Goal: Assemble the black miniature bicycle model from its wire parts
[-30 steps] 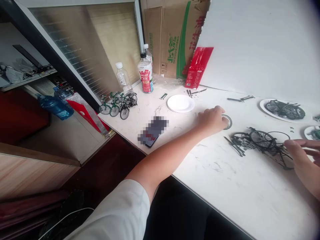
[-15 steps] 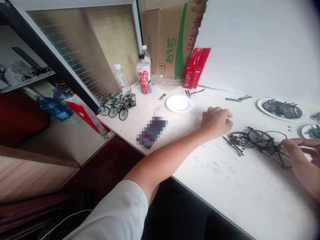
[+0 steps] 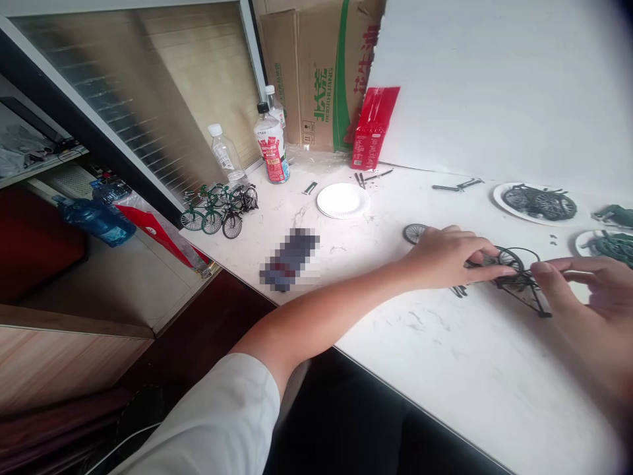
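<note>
Dark miniature bicycle parts lie at the right of the white table. My left hand (image 3: 448, 258) reaches over them, its thumb and forefinger apart at the wheel of a black model bicycle (image 3: 521, 280). My right hand (image 3: 588, 290) pinches the right side of that bicycle between thumb and forefinger. A loose wheel (image 3: 414, 233) shows just left of my left hand. Thin dark rods (image 3: 459, 291) stick out below it; other parts are hidden under it. Behind my hands stands a white plate of dark bicycle parts (image 3: 540, 202).
Several small assembled bicycles (image 3: 220, 210) stand at the left edge near bottles (image 3: 271, 148). A bare paper plate (image 3: 343, 200), a blurred dark object (image 3: 289, 260), a red packet (image 3: 374, 128) and a carton (image 3: 321, 79) are farther back. More parts lie on a right-hand plate (image 3: 606, 244).
My left hand has moved right, onto the bicycle parts, uncovering the loose wheel. My right hand stays at the bicycle. The whole view has shifted slightly.
</note>
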Motion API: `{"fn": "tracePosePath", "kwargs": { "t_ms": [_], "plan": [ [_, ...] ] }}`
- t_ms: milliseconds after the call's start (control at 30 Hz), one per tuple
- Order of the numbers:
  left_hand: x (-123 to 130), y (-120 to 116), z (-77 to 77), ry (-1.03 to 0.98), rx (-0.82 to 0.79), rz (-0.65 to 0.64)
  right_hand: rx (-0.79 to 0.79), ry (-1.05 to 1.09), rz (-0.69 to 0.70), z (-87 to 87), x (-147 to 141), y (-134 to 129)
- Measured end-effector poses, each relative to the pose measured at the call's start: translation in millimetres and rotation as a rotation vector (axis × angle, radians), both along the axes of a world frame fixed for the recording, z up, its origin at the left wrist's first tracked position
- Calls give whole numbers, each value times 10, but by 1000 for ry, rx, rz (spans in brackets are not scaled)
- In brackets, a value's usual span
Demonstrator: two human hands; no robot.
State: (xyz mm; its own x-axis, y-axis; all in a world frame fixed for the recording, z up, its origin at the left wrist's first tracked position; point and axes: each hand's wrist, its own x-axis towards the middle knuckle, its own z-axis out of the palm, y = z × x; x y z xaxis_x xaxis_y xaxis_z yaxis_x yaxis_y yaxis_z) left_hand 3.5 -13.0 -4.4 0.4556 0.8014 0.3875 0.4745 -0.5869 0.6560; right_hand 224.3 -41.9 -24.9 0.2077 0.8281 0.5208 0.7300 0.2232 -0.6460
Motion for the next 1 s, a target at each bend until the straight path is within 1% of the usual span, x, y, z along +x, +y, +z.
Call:
{"fn": "tracePosePath", "kwargs": {
  "t_ms": [100,267,433,633,833,1000],
  "plan": [
    [-9,41,-43,-42,6,-2,16,-13,113,80,-32,-46],
    [-5,40,-63,-42,-19,-19,4,-47,145,153,-71,-77],
    [15,-4,-49,4,-54,15,24,-69,175,161,-54,-87],
    [18,81,-152,-132,-38,-20,67,-87,216,186,-15,-78],
    [10,113,-207,-238,-35,-55,-31,-61,218,175,1,-51],
    [6,131,-227,-260,-48,-30,-94,-45,211,132,3,-24]
  ]
}}
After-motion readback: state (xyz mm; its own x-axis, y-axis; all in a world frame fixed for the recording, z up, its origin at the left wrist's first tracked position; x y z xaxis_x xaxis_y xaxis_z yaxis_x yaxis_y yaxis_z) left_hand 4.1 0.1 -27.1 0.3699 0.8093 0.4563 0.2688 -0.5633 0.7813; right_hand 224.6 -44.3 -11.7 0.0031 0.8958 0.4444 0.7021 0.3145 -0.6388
